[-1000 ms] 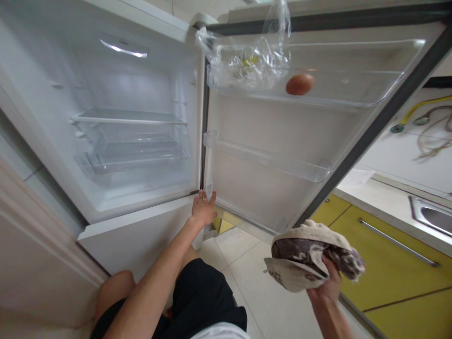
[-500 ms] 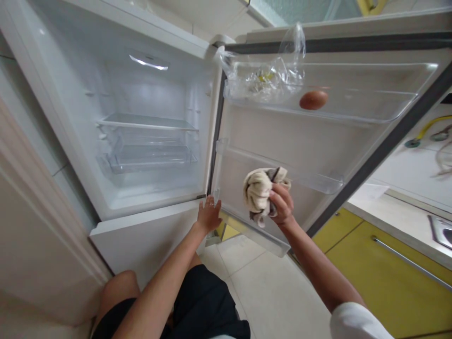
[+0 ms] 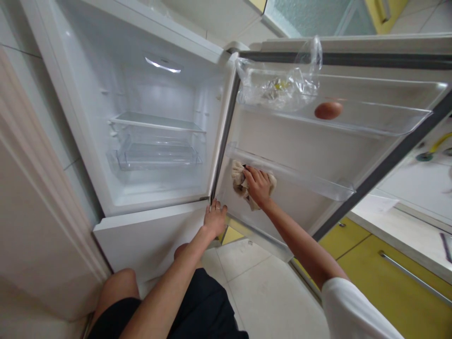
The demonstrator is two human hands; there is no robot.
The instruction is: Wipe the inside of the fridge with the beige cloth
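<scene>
Crumpled beige cloth (image 3: 238,181), gripped in the right hand (image 3: 259,184), sits low on the inner face of the white refrigerator door (image 3: 278,136), which, if knocked closed, could pinch the apparently empty left hand (image 3: 216,218), fingers extended beside its hinge edge (image 3: 222,149).

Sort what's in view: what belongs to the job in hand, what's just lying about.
Part of the job, it seems:
open fridge door
cloth, apparently against the door's inside
right hand, on the cloth
left hand, near the door's hinge side

Just lying about:
egg, in the upper door rack
clear plastic bag, at the same rack
</scene>
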